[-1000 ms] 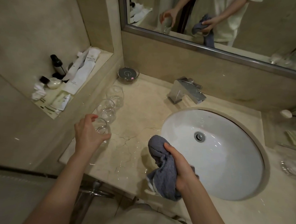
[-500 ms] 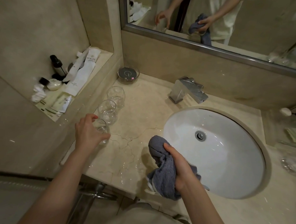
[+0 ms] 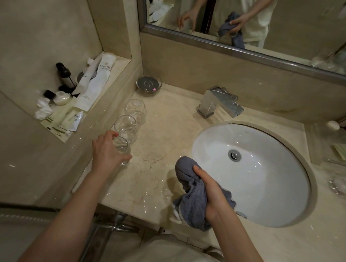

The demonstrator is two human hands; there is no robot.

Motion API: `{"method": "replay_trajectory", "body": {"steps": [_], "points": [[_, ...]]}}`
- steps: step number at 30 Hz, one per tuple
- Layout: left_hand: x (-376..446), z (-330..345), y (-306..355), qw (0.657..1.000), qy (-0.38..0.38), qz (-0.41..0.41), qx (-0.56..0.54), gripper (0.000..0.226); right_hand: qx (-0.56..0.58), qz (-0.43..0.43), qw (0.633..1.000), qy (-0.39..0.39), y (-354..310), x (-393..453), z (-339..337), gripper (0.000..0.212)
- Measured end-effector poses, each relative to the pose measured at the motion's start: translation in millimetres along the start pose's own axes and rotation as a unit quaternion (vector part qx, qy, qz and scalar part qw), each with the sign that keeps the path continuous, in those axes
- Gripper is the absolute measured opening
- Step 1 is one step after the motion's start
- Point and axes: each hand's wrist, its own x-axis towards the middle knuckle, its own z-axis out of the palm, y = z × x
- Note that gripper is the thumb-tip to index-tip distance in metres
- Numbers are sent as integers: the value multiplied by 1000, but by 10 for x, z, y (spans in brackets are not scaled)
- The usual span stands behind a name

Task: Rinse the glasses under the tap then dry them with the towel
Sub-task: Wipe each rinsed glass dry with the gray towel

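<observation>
Three clear glasses stand in a row on the marble counter (image 3: 160,134) left of the basin. My left hand (image 3: 106,152) curls round the nearest small glass (image 3: 123,148), which rests on the counter. Behind it stand a round middle glass (image 3: 126,128) and a far glass (image 3: 135,110). My right hand (image 3: 211,193) grips a bunched grey towel (image 3: 189,190) over the counter's front edge, beside the white sink (image 3: 264,192). The chrome tap (image 3: 220,102) at the back is not running.
A small glass dish (image 3: 149,84) sits at the back corner. A side ledge (image 3: 119,65) on the left holds toiletry tubes, a dark bottle and packets. A mirror (image 3: 250,20) spans the back wall. Water streaks the counter near the front edge.
My left hand has lowered the small glass a little onto the counter and stays wrapped round it. My right hand and the towel have hardly moved.
</observation>
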Motion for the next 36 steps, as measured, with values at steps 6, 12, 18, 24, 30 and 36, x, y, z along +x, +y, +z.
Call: {"method": "replay_trajectory", "body": {"steps": [6,12,18,24,30,36], "points": [[36,4,9,1000,1,0,-3,80,0,-2,1000,2,12,44,-19,24],[25,-24,31,1000,-18,-6,1,81,4,-6,1000,-2,30,104,-42,24],[-68,-99,222,998,-2,30,-59,76,10,-7,1000,-5,35,150,-127,25],[-125,101,776,982,-54,142,-114,51,49,-29,998,2,-5,83,-342,28],[-335,585,1525,951,-166,234,-117,40,129,-76,986,68,-75,-131,-791,43],[-766,1108,2276,897,-284,318,-118,35,245,-137,953,115,-84,-439,-1497,38]]}}
